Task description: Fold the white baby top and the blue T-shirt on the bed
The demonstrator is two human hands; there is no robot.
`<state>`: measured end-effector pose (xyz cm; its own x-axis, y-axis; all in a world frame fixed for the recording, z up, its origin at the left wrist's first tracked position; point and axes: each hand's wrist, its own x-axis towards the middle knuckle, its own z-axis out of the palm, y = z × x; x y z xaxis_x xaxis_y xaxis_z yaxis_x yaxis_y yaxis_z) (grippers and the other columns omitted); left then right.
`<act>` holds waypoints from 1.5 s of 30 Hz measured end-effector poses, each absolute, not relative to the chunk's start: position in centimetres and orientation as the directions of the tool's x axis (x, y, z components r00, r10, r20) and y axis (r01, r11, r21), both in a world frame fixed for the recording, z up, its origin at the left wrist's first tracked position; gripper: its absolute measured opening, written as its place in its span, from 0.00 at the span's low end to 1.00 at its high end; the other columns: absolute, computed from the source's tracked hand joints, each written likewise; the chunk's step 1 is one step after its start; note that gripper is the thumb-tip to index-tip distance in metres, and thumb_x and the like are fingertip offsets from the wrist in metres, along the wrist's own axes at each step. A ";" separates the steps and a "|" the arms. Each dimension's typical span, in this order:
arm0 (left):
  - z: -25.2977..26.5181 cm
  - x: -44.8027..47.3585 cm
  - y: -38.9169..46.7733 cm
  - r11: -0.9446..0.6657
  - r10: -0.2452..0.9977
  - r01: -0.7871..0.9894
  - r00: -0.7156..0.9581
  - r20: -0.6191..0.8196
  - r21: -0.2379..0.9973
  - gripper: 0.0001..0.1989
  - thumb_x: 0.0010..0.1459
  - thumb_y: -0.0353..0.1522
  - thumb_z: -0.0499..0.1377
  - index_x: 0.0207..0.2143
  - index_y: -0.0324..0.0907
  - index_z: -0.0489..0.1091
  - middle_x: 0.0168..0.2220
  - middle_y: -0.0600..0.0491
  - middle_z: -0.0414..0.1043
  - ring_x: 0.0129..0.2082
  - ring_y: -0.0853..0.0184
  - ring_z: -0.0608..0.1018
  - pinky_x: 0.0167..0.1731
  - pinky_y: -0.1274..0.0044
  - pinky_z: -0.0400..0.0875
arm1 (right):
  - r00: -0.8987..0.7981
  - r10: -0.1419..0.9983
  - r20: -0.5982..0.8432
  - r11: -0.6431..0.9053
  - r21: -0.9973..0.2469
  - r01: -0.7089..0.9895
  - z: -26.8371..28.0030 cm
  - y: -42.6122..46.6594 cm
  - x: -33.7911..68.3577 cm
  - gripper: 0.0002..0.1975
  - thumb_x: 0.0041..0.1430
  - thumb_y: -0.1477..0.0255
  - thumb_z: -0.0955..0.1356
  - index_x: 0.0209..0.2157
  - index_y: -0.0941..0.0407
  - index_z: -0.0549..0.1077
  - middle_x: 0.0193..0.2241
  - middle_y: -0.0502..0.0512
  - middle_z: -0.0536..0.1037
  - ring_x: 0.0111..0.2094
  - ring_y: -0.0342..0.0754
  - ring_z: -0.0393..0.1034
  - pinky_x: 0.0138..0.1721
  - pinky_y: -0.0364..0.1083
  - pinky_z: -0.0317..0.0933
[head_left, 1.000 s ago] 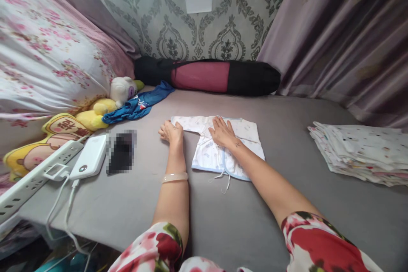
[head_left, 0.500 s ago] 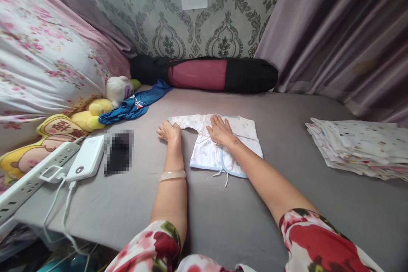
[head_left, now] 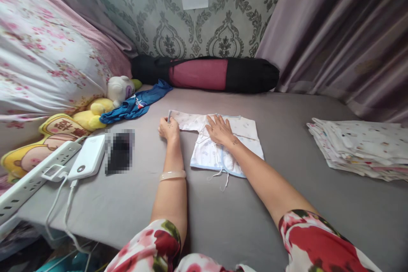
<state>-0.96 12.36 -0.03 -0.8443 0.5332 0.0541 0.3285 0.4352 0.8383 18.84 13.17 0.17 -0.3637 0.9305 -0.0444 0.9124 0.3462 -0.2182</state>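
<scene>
A small white baby shirt point(head_left: 207, 153) with blue trim, a faint print and thin tie strings lies on the grey sheet point(head_left: 229, 221). Its left-hand sleeve stretches out to the side, while the right-hand side shows no sleeve spread out. My left hand point(head_left: 169, 128) is closed on the cuff end of that sleeve, lifting it slightly. Flat on the upper middle of the shirt rests my right hand point(head_left: 219, 129), fingers spread, covering part of the chest.
Folded white printed cloths point(head_left: 360, 148) are stacked at the right. On the left are a power strip point(head_left: 38, 176), a white power bank point(head_left: 86, 157) with cables, a blurred dark object point(head_left: 119, 151), a blue cloth point(head_left: 137, 104) and plush toys point(head_left: 119, 89). A long black-and-red bag point(head_left: 197, 74) lies along the wall.
My left hand has turned a little and raised the sleeve's cuff, and the sleeve now looks straighter. My right hand stays pressed on the shirt.
</scene>
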 end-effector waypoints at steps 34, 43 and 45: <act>2.1 9.3 12.4 -0.091 0.931 -0.498 -0.349 -0.103 0.863 0.12 0.54 0.38 0.63 0.35 0.42 0.65 0.27 0.56 0.70 0.29 0.70 0.77 0.36 0.74 0.75 | 0.175 0.931 -0.320 -0.315 -0.947 -0.059 2.0 12.6 24.3 0.10 0.65 0.73 0.59 0.41 0.59 0.70 0.37 0.60 0.81 0.29 0.42 0.77 0.31 0.41 0.69; 1.8 10.6 11.7 0.028 0.992 -0.389 -0.105 -0.075 0.921 0.22 0.62 0.50 0.53 0.43 0.40 0.69 0.48 0.41 0.74 0.53 0.59 0.75 0.54 0.69 0.66 | 0.110 0.894 -0.435 -0.408 -0.889 -0.206 1.4 12.1 24.7 0.19 0.70 0.64 0.56 0.41 0.62 0.71 0.33 0.63 0.81 0.26 0.44 0.76 0.27 0.42 0.68; 1.6 10.0 11.9 0.023 0.982 -0.397 -0.166 -0.096 0.918 0.24 0.64 0.50 0.49 0.44 0.40 0.68 0.51 0.39 0.73 0.55 0.59 0.74 0.56 0.68 0.65 | 0.122 0.886 -0.447 -0.416 -0.884 -0.214 1.3 12.2 24.8 0.21 0.71 0.62 0.55 0.42 0.62 0.71 0.32 0.61 0.80 0.24 0.44 0.75 0.26 0.42 0.68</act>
<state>9.99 11.94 1.63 -0.1655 0.9815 -0.0961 -0.3970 0.0229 0.9175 24.78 12.20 1.26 0.1221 0.8862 -0.4470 -0.2145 -0.4161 -0.8836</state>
